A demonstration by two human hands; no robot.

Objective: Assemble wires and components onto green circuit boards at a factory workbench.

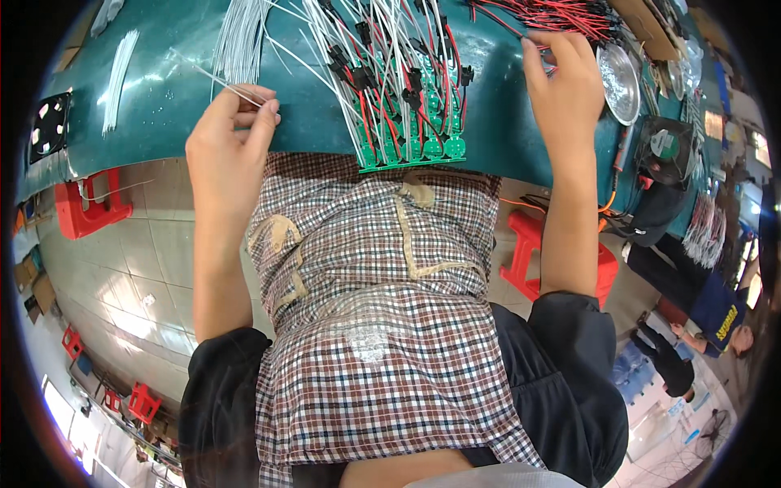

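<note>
My left hand [232, 130] is closed in a pinch on thin white wires [194, 65], whose ends stick out to the upper left. At the right, my right hand [567, 93] has thumb and forefinger together on the end of a red and black wire lead [502, 24], beside a heap of red and black wires [561, 15]. Between the hands lies a panel of green circuit boards [415, 153] at the table's near edge. White wires and red and black leads with black connectors [364, 77] rise from it in a tangle.
Bundles of white wire [240, 41] lie on the green table [163, 122] at the left. A black fan [50, 128] sits at the far left edge. Right of my right hand are a round metal dish [618, 81], a soldering iron [623, 150] and another fan [665, 150].
</note>
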